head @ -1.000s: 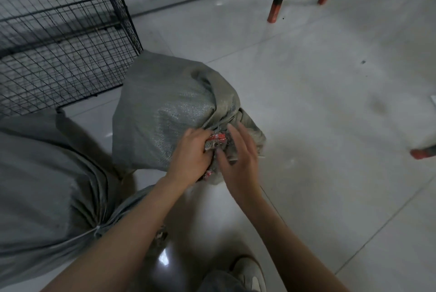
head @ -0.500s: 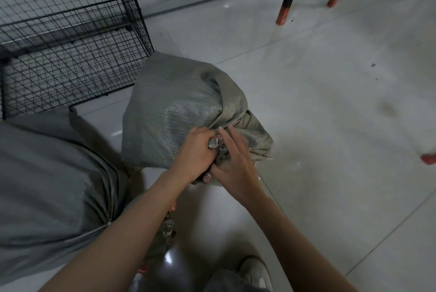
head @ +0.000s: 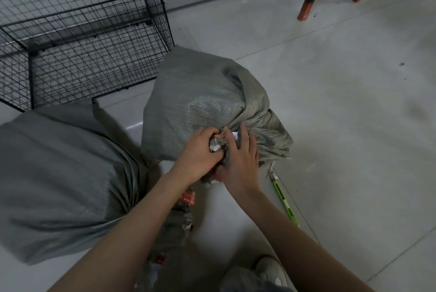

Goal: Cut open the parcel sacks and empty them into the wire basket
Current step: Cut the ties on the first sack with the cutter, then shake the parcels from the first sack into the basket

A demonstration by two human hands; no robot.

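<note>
bare arms [head: 132, 232], one light shoe [head: 269, 270]
left hand [head: 198, 152] and right hand [head: 240, 161] ungloved; the shoe has darker patches, grey trouser cloth [head: 245, 280] bunched just left of it.

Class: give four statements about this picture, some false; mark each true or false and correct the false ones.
1. Both the left hand and the right hand are on the tied neck of the sack. True.
2. The right hand holds the green knife. False: it lies on the floor, right of the hands.
3. The wire basket stands right of the sack. False: it stands behind it, to the left.
4. A second sack lies left of the first. True.
</note>
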